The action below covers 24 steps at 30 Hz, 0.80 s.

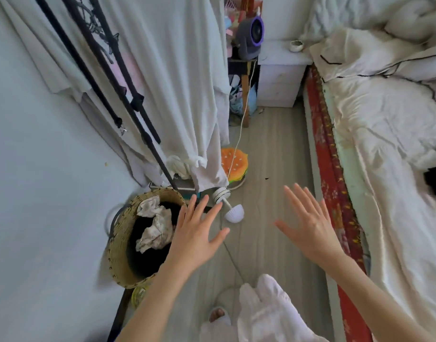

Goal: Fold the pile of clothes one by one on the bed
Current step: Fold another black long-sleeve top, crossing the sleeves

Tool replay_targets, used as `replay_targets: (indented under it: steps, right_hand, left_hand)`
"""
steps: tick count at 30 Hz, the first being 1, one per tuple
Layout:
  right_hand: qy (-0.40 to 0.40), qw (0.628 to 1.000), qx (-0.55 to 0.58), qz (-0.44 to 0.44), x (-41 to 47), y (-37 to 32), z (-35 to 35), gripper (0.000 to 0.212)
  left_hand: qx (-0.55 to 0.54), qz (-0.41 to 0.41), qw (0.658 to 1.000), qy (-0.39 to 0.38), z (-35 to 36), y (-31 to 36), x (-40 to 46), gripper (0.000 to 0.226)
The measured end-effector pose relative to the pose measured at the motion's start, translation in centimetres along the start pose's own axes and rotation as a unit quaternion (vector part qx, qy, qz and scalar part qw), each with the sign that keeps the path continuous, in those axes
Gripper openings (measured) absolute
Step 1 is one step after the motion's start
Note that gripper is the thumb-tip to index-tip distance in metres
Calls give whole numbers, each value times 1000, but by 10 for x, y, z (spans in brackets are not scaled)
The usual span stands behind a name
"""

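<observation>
Standing on the wooden floor [268, 154], the person holds both hands out, palms down, holding nothing: the left hand [197, 233] with fingers spread above the rim of a woven basket [118, 245], the right hand [308, 223] with fingers spread beside the bed [384, 134]. Crumpled pale clothes [154, 225] lie in the basket over something dark. Farther off, a burger-shaped cushion [234, 166] sits by hanging white cloth [167, 77].
</observation>
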State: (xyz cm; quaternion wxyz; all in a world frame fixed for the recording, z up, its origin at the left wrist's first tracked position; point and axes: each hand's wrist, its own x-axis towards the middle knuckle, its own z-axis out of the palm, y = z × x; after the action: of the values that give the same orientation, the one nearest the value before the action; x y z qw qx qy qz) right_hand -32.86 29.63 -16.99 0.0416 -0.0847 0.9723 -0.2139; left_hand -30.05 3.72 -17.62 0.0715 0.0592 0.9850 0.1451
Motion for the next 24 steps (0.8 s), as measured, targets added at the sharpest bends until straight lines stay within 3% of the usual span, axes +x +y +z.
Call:
replay_targets:
  steps: [4, 7, 13, 24]
  right_hand:
    - [16, 997, -1, 73, 21, 44, -13, 79]
    - [45, 991, -2, 123, 44, 92, -32, 78]
    - [100, 971, -7, 217, 88, 200, -92, 83]
    - [149, 908, -13, 391, 129, 313, -147, 75]
  left_hand:
    - [-19, 72, 997, 8, 2, 31, 69, 62]
    - [-10, 112, 993, -31, 15, 65, 136, 63]
    - [7, 187, 981, -46, 30, 171, 286, 65]
    - [59, 361, 921, -132, 64, 308, 456, 64]
